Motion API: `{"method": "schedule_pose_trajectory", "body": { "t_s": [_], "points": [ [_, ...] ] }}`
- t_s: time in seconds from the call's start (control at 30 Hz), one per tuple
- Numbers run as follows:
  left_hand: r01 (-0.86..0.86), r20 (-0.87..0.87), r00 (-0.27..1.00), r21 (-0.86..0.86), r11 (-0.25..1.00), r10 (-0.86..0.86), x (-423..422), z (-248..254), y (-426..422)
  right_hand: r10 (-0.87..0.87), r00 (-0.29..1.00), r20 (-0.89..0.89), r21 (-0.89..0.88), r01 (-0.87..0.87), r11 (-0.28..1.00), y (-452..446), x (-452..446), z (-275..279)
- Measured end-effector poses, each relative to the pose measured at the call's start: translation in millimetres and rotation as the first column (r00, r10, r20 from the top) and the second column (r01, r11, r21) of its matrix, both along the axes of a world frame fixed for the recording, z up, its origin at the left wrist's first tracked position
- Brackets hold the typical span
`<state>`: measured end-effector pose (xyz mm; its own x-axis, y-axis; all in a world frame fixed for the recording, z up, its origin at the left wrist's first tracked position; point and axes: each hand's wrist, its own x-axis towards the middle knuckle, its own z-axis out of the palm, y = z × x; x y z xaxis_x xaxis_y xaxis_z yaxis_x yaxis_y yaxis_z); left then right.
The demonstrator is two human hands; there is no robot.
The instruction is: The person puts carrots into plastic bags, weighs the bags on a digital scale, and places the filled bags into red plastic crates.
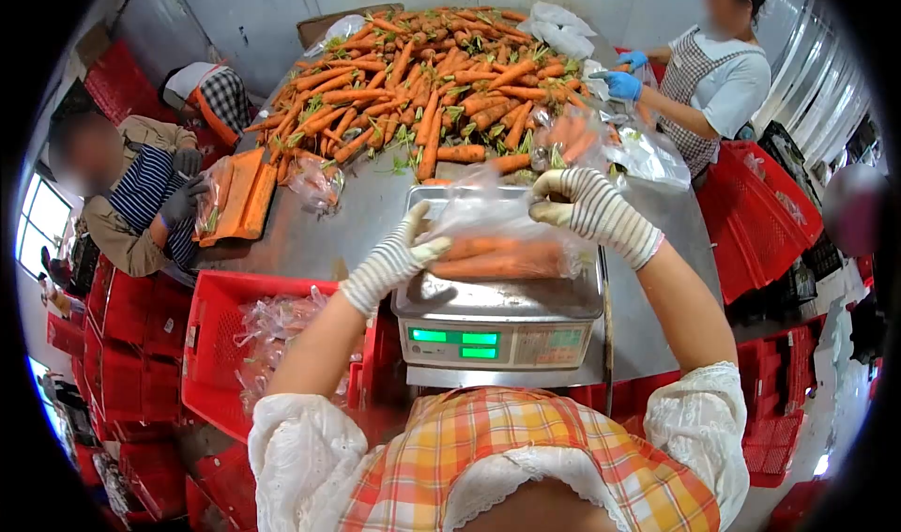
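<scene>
A clear plastic bag of carrots (511, 258) lies on the metal pan of a digital scale (497, 342), its loose open end spread toward the far side. My left hand (399, 255), in a striped white glove, is at the bag's left edge with thumb and fingers apart. In a matching glove, my right hand (596, 211) has its fingers curled on the bag's upper right corner, pinching the plastic. Green displays glow on the scale's front; their digits are too blurred to read.
Beyond the scale a large heap of carrots (413, 86) covers the steel table (347, 241). A red crate (211, 344) with bagged carrots stands at left front. One co-worker (141, 190) handles a bag beside an orange tray (249, 199); another, in blue gloves (621, 84), works at right.
</scene>
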<state>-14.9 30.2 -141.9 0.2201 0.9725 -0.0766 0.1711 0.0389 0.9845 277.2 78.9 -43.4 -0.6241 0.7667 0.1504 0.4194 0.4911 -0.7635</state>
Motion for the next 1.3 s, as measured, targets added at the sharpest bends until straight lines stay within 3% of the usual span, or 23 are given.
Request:
{"method": "schedule_pose_trajectory", "body": {
  "t_s": [0.03, 0.1, 0.17, 0.2, 0.23, 0.27, 0.3, 0.37, 0.43, 0.47, 0.57, 0.63, 0.7, 0.77, 0.8, 0.83, 0.87, 0.97, 1.03, 1.1, 1.17, 1.23, 1.3],
  "points": [
    [0.003, -0.208, 0.978, 0.009, 1.0, -0.001, -14, 7, -6, -0.011, 0.999, -0.049, -0.084, 0.007, 0.996, -8, 1, 4],
    [-0.047, -0.177, 0.983, -0.032, 0.998, 0.04, -30, 27, -22, -0.105, 0.985, -0.137, -0.081, 0.094, 0.992, -15, 12, 17],
    [-0.109, -0.204, 0.972, 0.065, 0.992, 0.12, -51, 38, -25, -0.189, 0.923, -0.335, -0.085, 0.17, 0.982, -33, 22, 42],
    [-0.135, -0.207, 0.966, 0.106, 0.985, 0.154, -54, 51, -26, -0.186, 0.916, -0.354, -0.046, 0.182, 0.982, -34, 28, 53],
    [-0.162, -0.208, 0.959, 0.147, 0.976, 0.191, -55, 67, -25, -0.319, 0.888, -0.332, -0.074, 0.312, 0.947, -35, 40, 56],
    [-0.14, -0.194, 0.965, 0.182, 0.973, 0.175, -57, 77, -19, -0.281, 0.888, -0.364, 0.034, 0.314, 0.949, -37, 46, 61],
    [-0.16, -0.279, 0.93, 0.285, 0.945, 0.241, -49, 92, -19, -0.287, 0.87, -0.402, 0.035, 0.328, 0.944, -41, 51, 67],
    [-0.043, -0.634, 0.727, 0.34, 0.939, 0.263, -35, 114, -4, -0.289, 0.863, -0.415, 0.095, 0.357, 0.929, -53, 52, 83],
    [-0.134, -0.805, 0.545, 0.19, 0.973, 0.232, -4, 130, 20, -0.275, 0.835, -0.476, 0.103, 0.363, 0.926, -55, 45, 84],
    [-0.145, -0.804, 0.547, 0.181, 0.973, 0.231, 4, 123, 36, -0.244, 0.856, -0.456, 0.106, 0.324, 0.94, -60, 36, 88],
    [0.001, -0.783, 0.621, -0.044, 0.999, -0.035, 21, 70, 84, -0.204, 0.926, -0.319, 0.033, 0.226, 0.974, -77, -4, 88],
    [-0.002, -0.722, 0.682, -0.159, 0.987, -0.115, 34, 43, 83, -0.139, 0.959, -0.246, -0.008, 0.141, 0.99, -78, -18, 72],
    [0.144, -0.82, 0.553, -0.084, 0.986, -0.15, 31, 36, 79, -0.073, 0.989, -0.129, -0.082, 0.063, 0.995, -79, -25, 64],
    [0.091, -0.663, 0.748, 0.168, 0.982, 0.044, 20, 21, 73, -0.052, 0.997, -0.055, 0.131, 0.058, 0.99, -74, -27, 48],
    [-0.056, -0.349, 0.932, 0.12, 0.991, 0.095, 14, 35, 54, -0.065, 0.997, -0.041, 0.136, 0.07, 0.988, -71, -25, 41],
    [-0.163, 0.013, 0.987, 0.036, 0.986, 0.163, 11, 57, 29, -0.084, 0.996, -0.028, 0.139, 0.088, 0.986, -67, -21, 34],
    [-0.258, 0.136, 0.959, 0.063, 0.964, 0.248, 9, 85, 1, -0.061, 0.993, -0.097, 0.054, 0.066, 0.996, -63, -21, 25],
    [-0.327, 0.188, 0.938, 0.204, 0.923, 0.291, -22, 67, -22, 0.053, 0.982, -0.18, -0.003, -0.054, 0.999, -61, -34, 22],
    [-0.333, 0.273, 0.926, 0.268, 0.904, 0.26, -24, 57, -39, 0.124, 0.987, -0.106, 0.01, -0.124, 0.992, -60, -54, 18],
    [-0.371, 0.167, 0.929, 0.441, 0.817, 0.331, -17, 51, -48, 0.223, 0.975, 0.007, 0.032, -0.223, 0.974, -51, -72, 10],
    [-0.339, -0.047, 0.909, 0.494, 0.801, 0.414, -15, 73, -62, 0.28, 0.959, -0.046, -0.213, -0.284, 0.935, -45, -89, 6],
    [-0.403, 0.096, 0.908, 0.473, 0.784, 0.408, -12, 60, -53, 0.253, 0.967, -0.002, -0.206, -0.248, 0.946, -17, -92, -45],
    [-0.377, 0.321, 0.91, 0.375, 0.847, 0.262, -10, 49, -50, 0.217, 0.944, 0.25, -0.006, -0.222, 0.975, -29, -109, -25]
  ]
}}
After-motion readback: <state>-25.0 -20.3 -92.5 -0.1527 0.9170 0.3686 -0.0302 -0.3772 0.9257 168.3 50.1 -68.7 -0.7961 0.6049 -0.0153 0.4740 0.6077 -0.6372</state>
